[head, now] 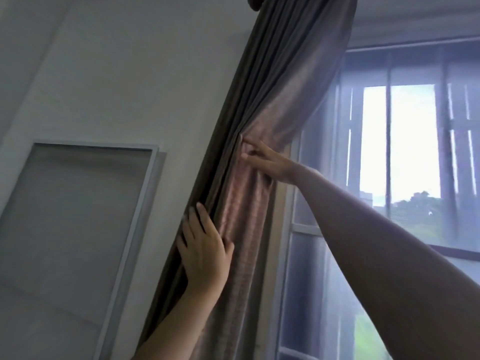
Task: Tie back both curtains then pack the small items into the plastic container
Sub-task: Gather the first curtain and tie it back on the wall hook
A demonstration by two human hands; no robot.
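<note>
Brown curtain [259, 100] bunched up against the left edge of the window [405, 152], hanging slanted from up top; white-framed panel [145, 203] on the wall just to its left. Left grip [205, 252] flat on the lower folds, fingers straight, thumb lying on the front of the cloth, not curled round anything; right grip [267, 161] higher up, reaching across from the window side, fingertips pinching a gather of curtain where the folds fan out.

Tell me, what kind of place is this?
Probably a room in someone's home, maybe a bedroom. A long brown curtain hangs beside a window with trees outside, and a white-framed panel sits against the plain wall.
</note>
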